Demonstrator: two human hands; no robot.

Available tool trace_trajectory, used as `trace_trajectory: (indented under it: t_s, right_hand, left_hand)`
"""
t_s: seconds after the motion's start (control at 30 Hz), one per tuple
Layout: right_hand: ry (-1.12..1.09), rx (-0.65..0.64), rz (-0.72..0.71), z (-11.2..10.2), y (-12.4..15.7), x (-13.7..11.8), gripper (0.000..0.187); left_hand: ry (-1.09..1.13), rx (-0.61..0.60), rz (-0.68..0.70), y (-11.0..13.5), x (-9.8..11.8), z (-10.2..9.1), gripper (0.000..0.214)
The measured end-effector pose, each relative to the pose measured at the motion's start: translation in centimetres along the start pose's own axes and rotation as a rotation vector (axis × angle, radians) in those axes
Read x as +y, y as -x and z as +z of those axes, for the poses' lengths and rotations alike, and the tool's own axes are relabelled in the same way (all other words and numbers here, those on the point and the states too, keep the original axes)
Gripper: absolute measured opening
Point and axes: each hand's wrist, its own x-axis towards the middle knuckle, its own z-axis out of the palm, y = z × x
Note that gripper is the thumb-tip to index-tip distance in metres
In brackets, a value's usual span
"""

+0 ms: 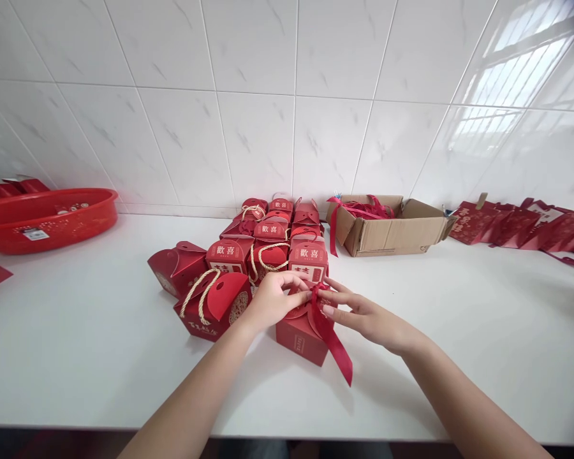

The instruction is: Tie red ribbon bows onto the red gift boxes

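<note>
A red gift box with a folded top sits at the front of the group. A red satin ribbon is tied at its top, one tail hanging down over the right side. My left hand pinches the ribbon at the knot from the left, thumb and forefinger together. From the right, my right hand holds the ribbon beside the knot between thumb and fingers, the other fingers stretched out. Just left of my left hand stands a red box with a cord handle.
Behind my hands, several red boxes stand in rows, some with cord handles. A cardboard box of red ribbons is at the back right. A red plastic basket stands far left; red bags line the right, along the tiled wall.
</note>
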Motion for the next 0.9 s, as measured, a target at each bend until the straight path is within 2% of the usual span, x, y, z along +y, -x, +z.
trace_trajectory:
  t_s: [0.17,0.33,0.4,0.47,0.57,0.67,0.73,0.9]
  right_hand:
    - [0.241,-0.041,-0.021,-1.5,0.3,-0.6,0.049]
    - [0.549,-0.191,-0.18,-3.1,0.3,-3.7,0.036]
    - [0.682,-0.186,-0.171,-3.5,0.3,-5.3,0.037]
    - [0.755,-0.114,-0.132,-3.9,0.3,-6.6,0.039]
    - [0.717,0.017,-0.123,-4.3,-0.1,-7.0,0.038]
    - [0.644,0.035,-0.18,-4.6,-1.4,-5.7,0.03]
    - [0.611,-0.033,-0.186,-4.9,-2.7,-4.5,0.033]
    - [0.414,-0.357,-0.101,-5.8,-5.4,-2.6,0.047]
  left_hand:
    - [0.011,-0.063,0.045,0.2,0.1,-0.1,0.012]
    - [0.01,-0.086,0.077,0.2,0.0,-0.1,0.007]
    - [0.026,-0.09,0.082,0.3,0.1,0.0,0.006]
    - [0.056,-0.098,0.08,0.4,0.2,0.0,0.007]
    - [0.077,-0.093,0.086,0.3,0.1,0.1,0.006]
    - [0.024,-0.052,0.12,0.2,-0.2,0.0,0.004]
    - [-0.031,-0.024,0.136,0.1,-0.3,-0.1,0.004]
    - [-0.083,-0.021,0.173,0.0,-0.2,-0.3,0.004]
